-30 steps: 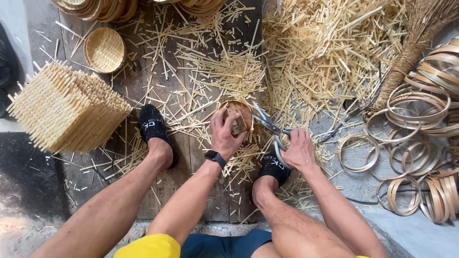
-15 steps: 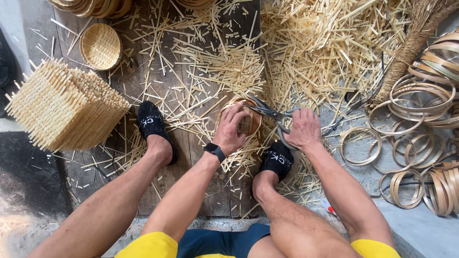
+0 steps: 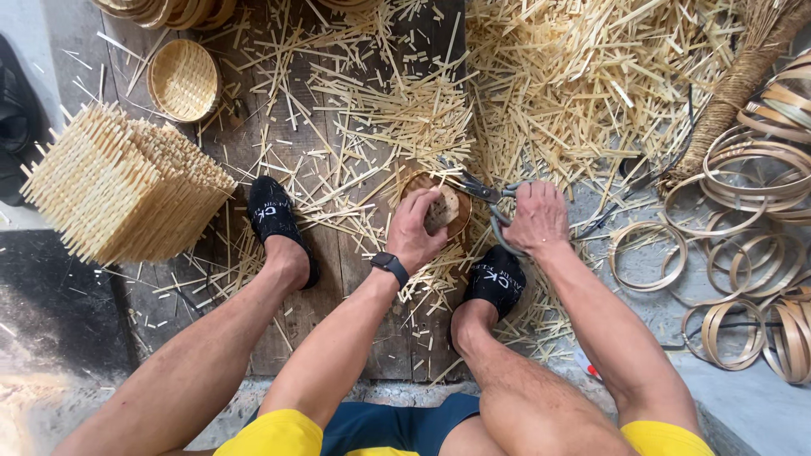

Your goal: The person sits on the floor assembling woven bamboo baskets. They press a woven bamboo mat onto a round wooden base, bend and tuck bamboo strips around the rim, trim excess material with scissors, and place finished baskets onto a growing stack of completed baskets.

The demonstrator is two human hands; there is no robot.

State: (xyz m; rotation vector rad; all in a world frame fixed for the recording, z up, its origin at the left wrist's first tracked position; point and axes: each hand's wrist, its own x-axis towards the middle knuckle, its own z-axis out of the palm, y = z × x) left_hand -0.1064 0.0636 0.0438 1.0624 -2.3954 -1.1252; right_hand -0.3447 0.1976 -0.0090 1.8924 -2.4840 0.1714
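- Right hand (image 3: pixel 536 221) has its grip clenched through the loops of a pair of shears (image 3: pixel 490 198). The blades poke out to the left, long axis pretty much sideways with a slight tilt toward the far side.
- The blade tips sit right at the right-hand rim of the small round woven basket (image 3: pixel 439 207), touching or as good as, so the basket lies directly left of the shears.
- Left hand (image 3: pixel 416 232) is closed on that basket from the near-left side, holding it tipped up on the wooden floor planks (image 3: pixel 355 321) between the two black-socked feet (image 3: pixel 277 221).
- So both hands are on the job, the left the nearer to the basket, the right one step out at the handles.
- Farther out: cut bamboo slivers (image 3: pixel 583 93) heaped at the far side, thin bamboo hoops (image 3: pixel 743 279) off to the right, a stack of square woven mats (image 3: pixel 127 181) on the left, and a finished round basket (image 3: pixel 182 80) far left.
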